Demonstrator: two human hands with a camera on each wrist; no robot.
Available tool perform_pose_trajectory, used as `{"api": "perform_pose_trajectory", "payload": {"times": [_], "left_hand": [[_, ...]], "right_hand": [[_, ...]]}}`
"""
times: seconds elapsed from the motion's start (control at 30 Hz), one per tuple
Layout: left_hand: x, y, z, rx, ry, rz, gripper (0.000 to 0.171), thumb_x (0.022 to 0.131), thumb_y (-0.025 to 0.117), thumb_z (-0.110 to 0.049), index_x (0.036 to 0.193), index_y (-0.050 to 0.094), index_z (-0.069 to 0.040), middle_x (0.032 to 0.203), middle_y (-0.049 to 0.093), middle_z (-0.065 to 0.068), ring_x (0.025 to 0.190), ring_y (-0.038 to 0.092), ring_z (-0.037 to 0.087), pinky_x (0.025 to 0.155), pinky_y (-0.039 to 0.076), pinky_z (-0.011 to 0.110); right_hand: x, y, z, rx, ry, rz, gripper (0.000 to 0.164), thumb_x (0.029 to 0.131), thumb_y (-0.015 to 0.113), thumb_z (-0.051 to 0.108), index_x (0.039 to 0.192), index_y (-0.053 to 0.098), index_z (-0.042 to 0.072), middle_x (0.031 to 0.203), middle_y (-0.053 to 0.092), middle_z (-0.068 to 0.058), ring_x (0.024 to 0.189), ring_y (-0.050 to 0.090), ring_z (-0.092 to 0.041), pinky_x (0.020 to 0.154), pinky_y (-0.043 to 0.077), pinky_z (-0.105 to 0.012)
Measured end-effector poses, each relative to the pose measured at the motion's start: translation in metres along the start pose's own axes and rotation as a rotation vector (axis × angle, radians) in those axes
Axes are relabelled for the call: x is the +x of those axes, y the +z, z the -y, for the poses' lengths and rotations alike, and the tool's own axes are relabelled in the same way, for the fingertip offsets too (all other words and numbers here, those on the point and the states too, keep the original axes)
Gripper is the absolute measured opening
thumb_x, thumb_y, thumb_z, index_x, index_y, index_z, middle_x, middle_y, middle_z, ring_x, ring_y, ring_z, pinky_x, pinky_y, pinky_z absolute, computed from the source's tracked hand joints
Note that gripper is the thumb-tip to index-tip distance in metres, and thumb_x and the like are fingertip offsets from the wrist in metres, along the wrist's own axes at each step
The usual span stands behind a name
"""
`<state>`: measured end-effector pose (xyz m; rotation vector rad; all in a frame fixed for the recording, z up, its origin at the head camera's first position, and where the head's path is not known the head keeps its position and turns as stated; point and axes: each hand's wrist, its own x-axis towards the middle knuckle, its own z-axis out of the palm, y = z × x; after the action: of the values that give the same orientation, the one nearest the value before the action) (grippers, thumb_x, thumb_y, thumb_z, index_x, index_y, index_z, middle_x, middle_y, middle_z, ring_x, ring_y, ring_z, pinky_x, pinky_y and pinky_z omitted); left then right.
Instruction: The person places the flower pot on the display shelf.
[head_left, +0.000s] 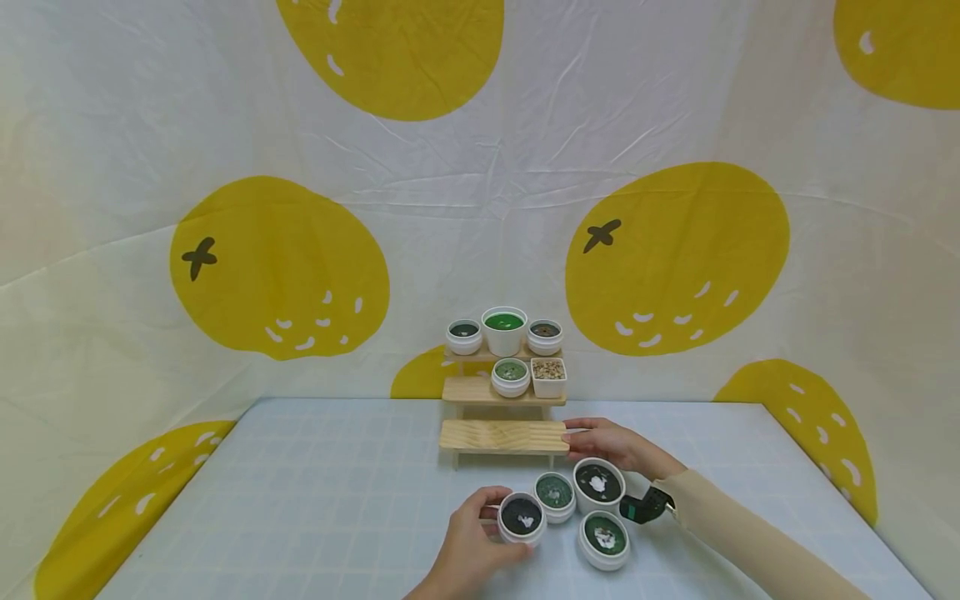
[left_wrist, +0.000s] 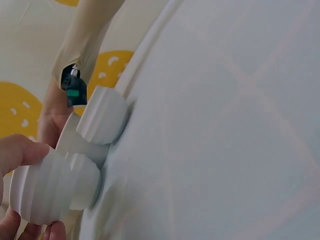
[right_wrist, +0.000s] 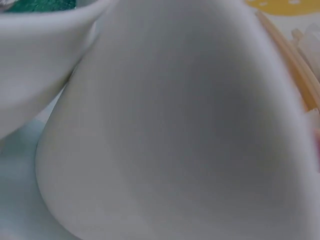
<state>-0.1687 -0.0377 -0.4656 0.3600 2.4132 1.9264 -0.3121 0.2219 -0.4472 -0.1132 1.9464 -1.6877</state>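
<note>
My left hand (head_left: 480, 533) grips a small round white pot (head_left: 521, 518) with a dark, white-flecked filling, thumb and fingers around its sides. In the left wrist view this pot (left_wrist: 42, 187) is tilted. My right hand (head_left: 611, 443) holds the right end of the lowest wooden step (head_left: 502, 435), fingers about its edge. Beside the held pot are a small green-filled pot (head_left: 555, 493), a larger dark-filled cup (head_left: 598, 482) and another green-filled pot (head_left: 604, 542). A white cup wall (right_wrist: 165, 130) fills most of the right wrist view, hiding the fingers' contact there.
Behind the lowest step, the middle wooden step (head_left: 468, 389) carries a green-filled pot (head_left: 511, 377) and a square cup (head_left: 549, 379). The top step (head_left: 480, 355) bears a tall green-filled cup (head_left: 504, 331) between two pots. A patterned cloth hangs behind the table (head_left: 300, 500).
</note>
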Motion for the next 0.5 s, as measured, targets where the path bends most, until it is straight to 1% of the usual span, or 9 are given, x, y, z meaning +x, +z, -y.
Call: {"api": "perform_pose_trajectory", "payload": {"times": [0.13,0.23,0.37,0.5], "left_hand": [[0.005,-0.005,-0.001,0.0,0.033,-0.028,0.062,0.062,0.086,-0.011,0.117,0.058,-0.001,0.11,0.063,0.008,0.092,0.057,0.009,0.079,0.052,0.019],[0.008,-0.009,-0.004,-0.002,0.044,-0.052,0.062,0.062,0.087,-0.011,0.116,0.058,-0.001,0.111,0.063,0.009,0.092,0.058,0.009,0.08,0.053,0.02],[0.012,-0.013,-0.007,-0.008,0.047,-0.09,0.063,0.06,0.087,-0.009,0.116,0.06,-0.001,0.109,0.064,0.01,0.092,0.058,0.011,0.08,0.054,0.02],[0.017,-0.017,-0.011,-0.019,0.062,-0.112,0.063,0.059,0.087,-0.007,0.116,0.059,0.001,0.109,0.064,0.011,0.093,0.059,0.013,0.079,0.054,0.019]], "right_hand": [[-0.001,0.0,0.0,0.005,-0.004,0.005,0.062,0.095,0.056,0.014,0.144,0.027,-0.011,0.108,0.065,-0.008,0.086,0.064,-0.009,0.08,0.056,-0.022],[-0.001,0.0,-0.001,0.013,-0.001,0.008,0.062,0.096,0.056,0.014,0.144,0.026,-0.011,0.11,0.064,-0.008,0.086,0.063,-0.009,0.08,0.056,-0.022],[-0.001,0.001,-0.001,0.016,0.002,0.0,0.062,0.096,0.056,0.014,0.144,0.027,-0.011,0.107,0.065,-0.007,0.084,0.064,-0.008,0.078,0.056,-0.021],[-0.001,0.001,0.0,0.016,0.003,-0.007,0.062,0.095,0.056,0.014,0.144,0.027,-0.011,0.105,0.066,-0.007,0.084,0.064,-0.008,0.078,0.056,-0.021]]}}
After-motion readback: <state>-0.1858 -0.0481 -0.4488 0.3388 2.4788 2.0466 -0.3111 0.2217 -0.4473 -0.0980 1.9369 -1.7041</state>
